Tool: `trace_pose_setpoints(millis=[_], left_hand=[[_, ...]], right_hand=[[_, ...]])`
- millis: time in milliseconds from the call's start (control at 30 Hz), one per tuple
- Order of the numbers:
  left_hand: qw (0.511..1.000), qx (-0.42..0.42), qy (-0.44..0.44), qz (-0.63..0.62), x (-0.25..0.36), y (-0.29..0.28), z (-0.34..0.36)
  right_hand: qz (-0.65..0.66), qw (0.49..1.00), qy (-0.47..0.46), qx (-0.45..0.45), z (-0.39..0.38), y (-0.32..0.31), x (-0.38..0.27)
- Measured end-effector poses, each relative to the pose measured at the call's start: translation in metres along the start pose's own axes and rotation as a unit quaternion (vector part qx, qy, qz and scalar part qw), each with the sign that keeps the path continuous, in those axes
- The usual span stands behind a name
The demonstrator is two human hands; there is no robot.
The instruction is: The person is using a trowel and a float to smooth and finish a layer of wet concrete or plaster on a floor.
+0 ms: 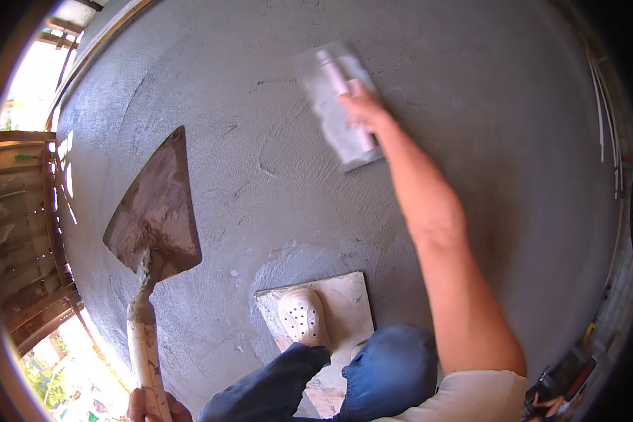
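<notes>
My right hand (364, 107), somewhat smeared by motion, is closed round the long pale handle of a flat rectangular plastering float (335, 135). The float lies against the wet grey cement surface (260, 204), with my right arm stretched out towards it. At the lower left my left hand (158, 408) grips the whitish handle of a pointed trowel (163, 211); only some of its fingers show. The trowel's broad triangular blade points away from me, stained with cement, and appears held above the surface.
A pale, cement-smeared board (348, 299) lies on the cement under my white clog (302, 316). My bent knee (394, 366) is beside it. Wooden slats and a sheet wall (24, 232) border the left. Dark items (566, 376) and a person's hand (550, 405) are at the lower right.
</notes>
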State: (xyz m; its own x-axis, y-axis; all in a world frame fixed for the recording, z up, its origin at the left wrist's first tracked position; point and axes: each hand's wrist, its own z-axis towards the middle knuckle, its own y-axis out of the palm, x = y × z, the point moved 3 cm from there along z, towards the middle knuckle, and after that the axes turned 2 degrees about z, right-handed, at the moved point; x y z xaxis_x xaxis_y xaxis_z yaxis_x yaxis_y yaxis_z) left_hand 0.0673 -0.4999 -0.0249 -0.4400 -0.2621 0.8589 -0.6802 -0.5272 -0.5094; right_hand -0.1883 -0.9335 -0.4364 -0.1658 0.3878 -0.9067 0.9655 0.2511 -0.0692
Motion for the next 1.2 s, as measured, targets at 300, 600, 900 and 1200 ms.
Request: trace_pose_setpoints(millis=[300,600,900,1200], left_hand=[[0.972,0.002,0.086,0.22,0.023,0.031,-0.01],[0.955,0.048,0.139,0.259,0.042,0.05,-0.004],[0.99,0.018,0.026,0.138,0.019,0.037,-0.007],[0.98,0.044,0.006,0.196,0.008,0.023,0.003]], right_hand=[[-0.21,0.936,-0.126,-0.254,-0.116,0.153,0.002],[-0.245,0.909,0.039,0.336,-0.091,-0.178,0.002],[-0.123,0.788,0.168,0.58,-0.359,-0.282,0.236],[0.248,0.861,0.039,0.443,-0.328,-0.253,0.188]])
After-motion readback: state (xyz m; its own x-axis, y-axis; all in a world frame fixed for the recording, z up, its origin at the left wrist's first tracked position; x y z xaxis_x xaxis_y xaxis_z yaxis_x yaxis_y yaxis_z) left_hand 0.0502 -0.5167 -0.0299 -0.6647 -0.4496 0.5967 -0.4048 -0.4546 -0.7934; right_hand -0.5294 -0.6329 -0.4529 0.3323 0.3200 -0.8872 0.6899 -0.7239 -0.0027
